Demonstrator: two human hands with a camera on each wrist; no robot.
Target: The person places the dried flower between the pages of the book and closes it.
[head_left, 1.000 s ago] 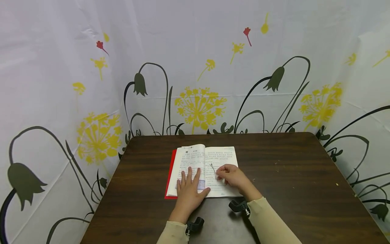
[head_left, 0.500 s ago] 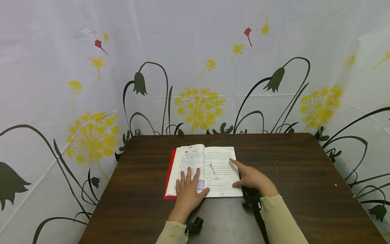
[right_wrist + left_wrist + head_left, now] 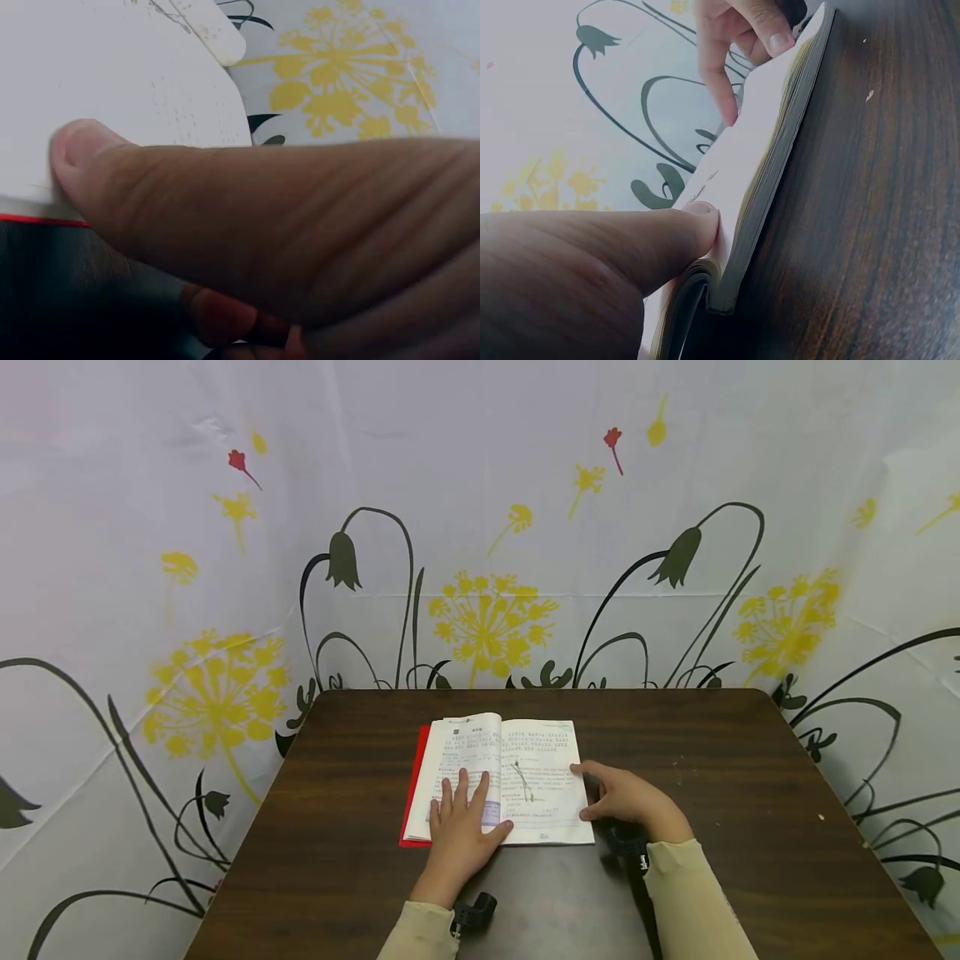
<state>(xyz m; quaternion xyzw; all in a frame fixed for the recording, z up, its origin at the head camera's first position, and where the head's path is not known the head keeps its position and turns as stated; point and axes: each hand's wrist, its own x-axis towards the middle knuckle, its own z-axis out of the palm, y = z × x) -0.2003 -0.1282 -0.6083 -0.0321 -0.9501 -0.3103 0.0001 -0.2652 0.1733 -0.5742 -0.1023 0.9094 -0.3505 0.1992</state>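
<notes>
An open book (image 3: 547, 827) with printed pages lies on the table, a red edge showing along its left side. On its right page is a thin dried plant sprig (image 3: 523, 782), which also shows at the top of the right wrist view. My left hand (image 3: 459, 843) rests with fingers spread on the left page, its thumb reaching to the middle fold. At the right page's outer edge is my right hand (image 3: 630, 800), index finger and thumb apart. Its thumb (image 3: 94, 154) touches the page; the other fingers curl below, partly hidden.
The dark wooden table (image 3: 360, 760) extends around the book. Small pale specks (image 3: 821, 817) dot its right side. A white curtain with flower prints (image 3: 495, 618) hangs behind. Each wrist wears a black camera mount (image 3: 476, 912).
My right hand has let go of the sprig, leaving it on the right page, and has moved right to the page's outer edge. The left hand stays on the left page.
</notes>
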